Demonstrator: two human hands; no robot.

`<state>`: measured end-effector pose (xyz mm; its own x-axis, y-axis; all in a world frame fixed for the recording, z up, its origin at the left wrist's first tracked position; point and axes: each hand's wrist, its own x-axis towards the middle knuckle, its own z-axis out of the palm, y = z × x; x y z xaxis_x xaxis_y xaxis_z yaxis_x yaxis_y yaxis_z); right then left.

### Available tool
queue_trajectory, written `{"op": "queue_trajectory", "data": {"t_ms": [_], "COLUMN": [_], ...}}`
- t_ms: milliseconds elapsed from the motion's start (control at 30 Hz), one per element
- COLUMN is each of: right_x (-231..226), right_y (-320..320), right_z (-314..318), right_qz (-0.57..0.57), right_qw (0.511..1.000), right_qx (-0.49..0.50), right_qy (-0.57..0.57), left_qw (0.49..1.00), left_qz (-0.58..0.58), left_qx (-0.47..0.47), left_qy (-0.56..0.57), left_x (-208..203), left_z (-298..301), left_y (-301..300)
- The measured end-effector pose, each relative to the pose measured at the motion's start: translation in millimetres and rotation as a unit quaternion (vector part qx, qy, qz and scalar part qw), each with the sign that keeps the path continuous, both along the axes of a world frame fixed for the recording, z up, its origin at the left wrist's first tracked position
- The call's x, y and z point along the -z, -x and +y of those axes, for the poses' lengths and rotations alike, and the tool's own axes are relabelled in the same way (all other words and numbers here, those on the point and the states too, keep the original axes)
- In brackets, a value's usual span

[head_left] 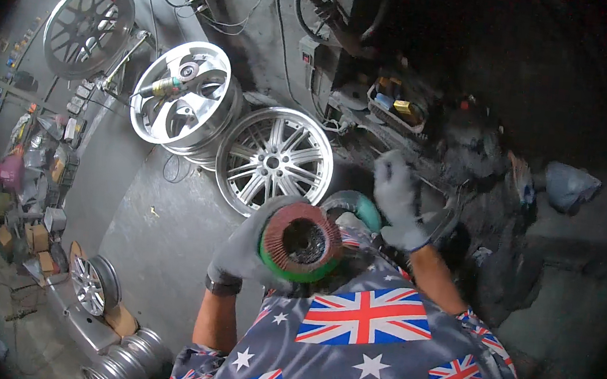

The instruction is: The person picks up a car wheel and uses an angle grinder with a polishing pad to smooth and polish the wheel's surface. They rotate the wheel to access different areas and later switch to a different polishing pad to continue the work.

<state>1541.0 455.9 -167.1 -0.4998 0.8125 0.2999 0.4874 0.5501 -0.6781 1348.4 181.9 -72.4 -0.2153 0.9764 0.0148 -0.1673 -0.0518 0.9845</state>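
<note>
My left hand (238,250), in a grey glove, is wrapped round a flap wheel (323,234) with a reddish-brown pleated face, a green edge and a dark hollow centre. The wheel is held in front of my chest, its face turned up. My right hand (399,199), gloved in grey too, is raised to the right of the wheel, apart from it. Blur hides whether its fingers hold anything. Between the two hands, just beyond the wheel, lies a teal ring-shaped thing (366,209), partly covered.
Ahead, a multi-spoke rim (274,163) leans by a silver rim (181,94) with a power tool (163,88) on it. Another rim (89,30) stands far left, and more rims (127,362) lie lower left. A basket (397,109) of small items sits ahead right, near hanging cables.
</note>
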Motion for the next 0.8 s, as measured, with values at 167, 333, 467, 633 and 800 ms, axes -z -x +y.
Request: {"op": "queue_trajectory", "data": {"t_ms": [167,333,467,633,800], "right_x": [-7.5,-104.1,-132.0,-126.9,-128.8], "right_y": [-99.0,-39.6,17.7,30.2,22.1], "right_z": [41.6,-10.4,-44.1,-50.5,-33.3], "right_qz": [-0.184,0.122,0.091,0.187,0.446], "right_qw": [0.981,0.898,0.909,0.955,0.832], "right_qx": [0.014,-0.236,-0.268,-0.148,0.004], "right_qy": [0.062,0.351,0.307,0.178,0.330], "left_qw": [0.992,0.989,0.934,0.893,0.918], "left_qz": [-0.007,0.101,0.343,0.428,0.344], "left_qx": [-0.129,-0.107,-0.060,-0.089,-0.152], "left_qy": [0.002,-0.029,-0.078,-0.107,-0.128], "left_x": [-10.1,-9.0,-24.0,-21.3,4.6], "left_z": [-19.3,18.3,51.2,69.5,69.9], "left_y": [-7.5,-4.7,-7.9,-25.4,-35.5]}}
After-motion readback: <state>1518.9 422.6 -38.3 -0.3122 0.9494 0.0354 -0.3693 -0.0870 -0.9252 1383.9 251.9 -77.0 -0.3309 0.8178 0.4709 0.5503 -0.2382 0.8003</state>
